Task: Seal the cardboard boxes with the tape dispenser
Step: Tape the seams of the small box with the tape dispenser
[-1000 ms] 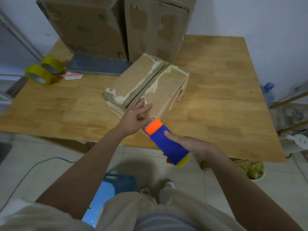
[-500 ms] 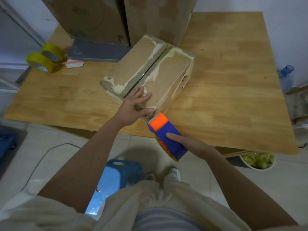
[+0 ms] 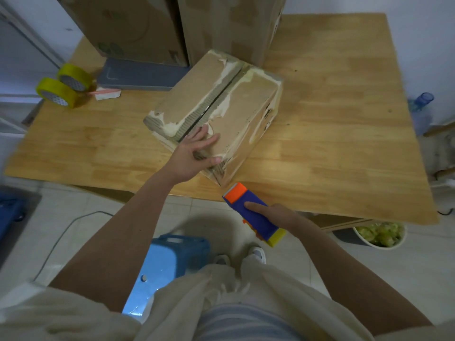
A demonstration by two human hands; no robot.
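A worn cardboard box (image 3: 248,112) lies on the wooden table (image 3: 332,134), its two top flaps meeting along a dark centre seam with torn paper beside it. My left hand (image 3: 194,156) presses flat on the box's near end, fingers spread over the top and the thumb at the near corner. My right hand (image 3: 278,215) grips a blue tape dispenser (image 3: 254,214) with an orange head and yellow tail. The dispenser sits just off the box's near corner, below the table edge, not touching the box.
Two tall cardboard boxes (image 3: 221,23) stand at the back of the table. A grey flat case (image 3: 140,75) and two yellow tape rolls (image 3: 62,87) lie at the back left. A blue stool (image 3: 167,264) and a bowl of green fruit (image 3: 379,233) are on the floor.
My right hand has drawn the dispenser back from the box's near edge toward me and to the right. My left hand has stayed on the box, sliding slightly further onto its top.
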